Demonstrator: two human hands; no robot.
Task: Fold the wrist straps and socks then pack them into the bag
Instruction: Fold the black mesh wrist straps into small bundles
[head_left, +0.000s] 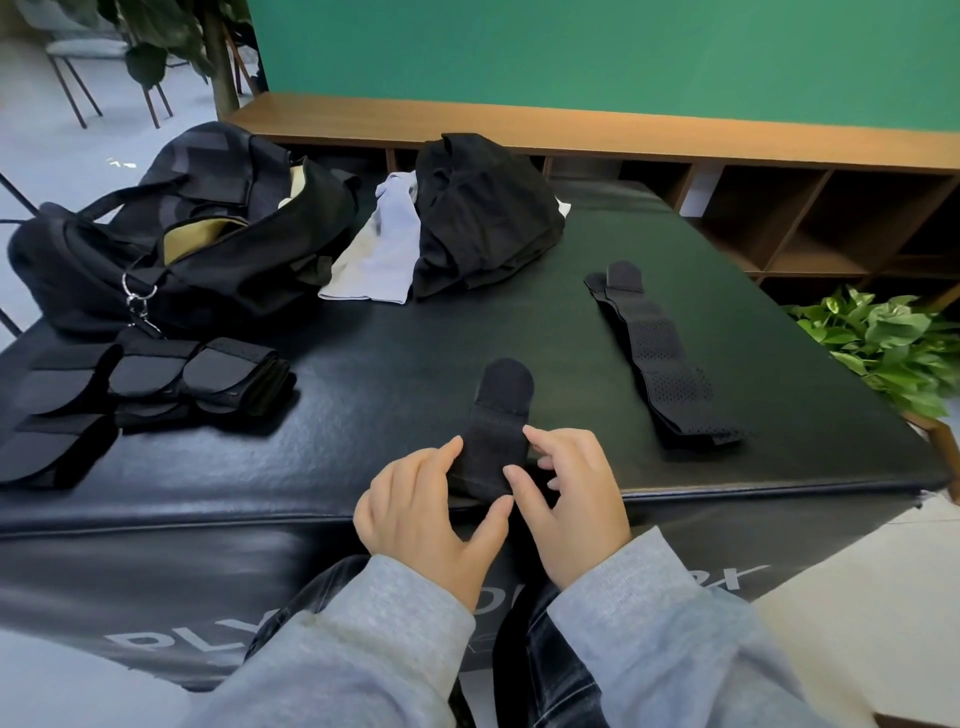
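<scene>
A black wrist strap (497, 415) lies partly rolled at the near edge of the black padded box (467, 322), its rounded tab pointing away from me. My left hand (426, 509) pinches the roll's left side between thumb and fingers. My right hand (566, 488) pinches its right side. A second strap (660, 358) lies stretched out flat to the right. Several folded straps (156, 384) sit at the left. Light grey socks (379, 244) lie at the back beside the open black duffel bag (171, 239).
A pile of black clothing (483, 213) rests at the back centre of the box. Wooden cubby shelves (779, 208) run behind it under a green wall. A leafy plant (883, 343) stands at the right edge; chairs and a plant stem are at far left.
</scene>
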